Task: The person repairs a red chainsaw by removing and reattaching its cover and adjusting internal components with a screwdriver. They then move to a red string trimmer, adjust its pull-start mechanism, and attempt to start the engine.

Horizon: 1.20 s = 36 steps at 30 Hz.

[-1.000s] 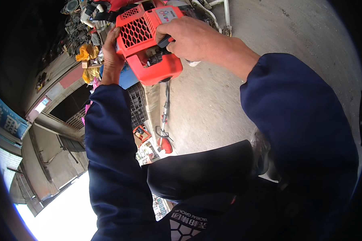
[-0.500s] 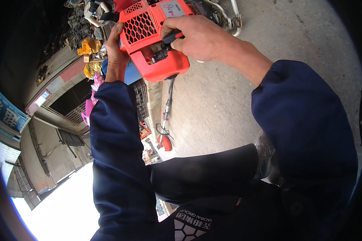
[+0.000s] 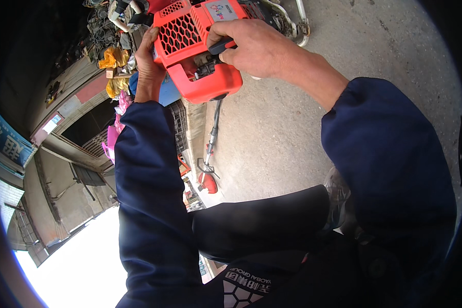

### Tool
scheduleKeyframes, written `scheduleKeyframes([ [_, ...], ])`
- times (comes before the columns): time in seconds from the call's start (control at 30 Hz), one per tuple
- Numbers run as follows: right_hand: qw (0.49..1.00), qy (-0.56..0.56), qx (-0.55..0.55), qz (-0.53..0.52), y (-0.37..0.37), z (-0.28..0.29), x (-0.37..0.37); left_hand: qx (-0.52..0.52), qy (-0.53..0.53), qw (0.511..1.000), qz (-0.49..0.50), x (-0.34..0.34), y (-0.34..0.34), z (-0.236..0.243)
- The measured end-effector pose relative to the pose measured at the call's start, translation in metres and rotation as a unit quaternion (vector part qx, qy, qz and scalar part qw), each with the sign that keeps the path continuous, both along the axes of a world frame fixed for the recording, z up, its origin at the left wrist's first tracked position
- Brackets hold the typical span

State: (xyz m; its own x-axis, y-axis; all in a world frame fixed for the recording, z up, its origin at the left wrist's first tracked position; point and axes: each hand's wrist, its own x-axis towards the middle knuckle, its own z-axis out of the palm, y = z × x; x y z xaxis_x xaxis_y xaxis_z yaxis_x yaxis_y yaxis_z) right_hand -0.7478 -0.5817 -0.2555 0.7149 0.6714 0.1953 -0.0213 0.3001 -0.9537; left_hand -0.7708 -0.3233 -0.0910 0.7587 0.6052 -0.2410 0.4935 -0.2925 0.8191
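Observation:
A red engine with a honeycomb-vented cover (image 3: 178,37) is at the top of the head view, tilted. An opening in its lower part shows dark metal parts inside. My left hand (image 3: 148,64) is closed on the left side of the engine, thumb on the edge of the cover; its other fingers are mostly hidden behind it. With bent fingers, my right hand (image 3: 259,49) grips a short black handle (image 3: 222,46) against the right side of the cover. What the handle joins to is hidden.
A long shaft (image 3: 213,136) with a red guard (image 3: 207,183) at its end shows below the engine. White bent tubing (image 3: 304,28) is beyond my right hand, over concrete ground (image 3: 272,149). Yellow bags (image 3: 115,59) and piled goods line the left, beside a shop front.
Both hands keep the same grip on the engine and the black handle. The view has shifted very slightly; otherwise little differs.

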Motion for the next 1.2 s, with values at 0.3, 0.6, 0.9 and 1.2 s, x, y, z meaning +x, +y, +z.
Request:
scheduleKeyframes([
  [0.3,1.0,0.002,0.011,-0.009,0.002,-0.001,-0.001,-0.011,-0.002,1.0,-0.007,-0.002,0.007,0.001],
  [0.6,1.0,-0.009,0.016,-0.015,0.005,-0.006,-0.002,-0.006,-0.007,1.0,-0.007,0.0,0.006,-0.001],
  [0.9,1.0,-0.007,0.02,-0.014,0.006,-0.006,-0.003,0.008,-0.007,1.0,0.011,0.0,0.002,-0.001],
  [1.2,0.999,-0.011,0.021,-0.023,0.007,-0.008,-0.004,0.017,0.0,1.0,-0.004,-0.001,-0.006,-0.001],
])
